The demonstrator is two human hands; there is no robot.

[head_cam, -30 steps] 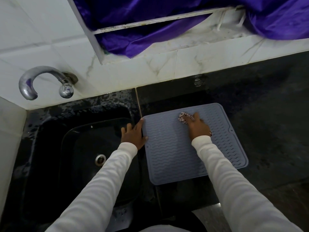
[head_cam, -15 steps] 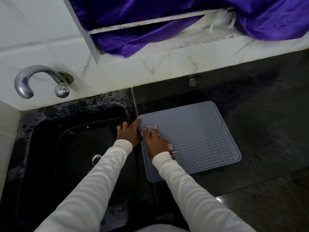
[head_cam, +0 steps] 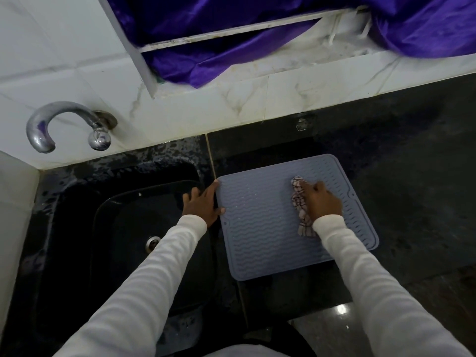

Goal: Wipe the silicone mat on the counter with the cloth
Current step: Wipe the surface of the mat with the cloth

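A grey ridged silicone mat (head_cam: 260,228) lies flat on the black counter (head_cam: 399,176), just right of the sink. My right hand (head_cam: 322,202) presses a crumpled checked cloth (head_cam: 300,204) onto the right half of the mat, fingers lying over the cloth. My left hand (head_cam: 202,203) rests at the mat's left edge with fingers spread, the thumb and forefinger touching that edge.
A black sink (head_cam: 116,240) with a drain lies at the left, a chrome tap (head_cam: 64,124) on the white tiled wall above it. A purple curtain (head_cam: 231,29) hangs in the window opening behind the counter.
My right hand has swept the cloth from the mat's left edge across to its right half. The left hand stays at the left edge.
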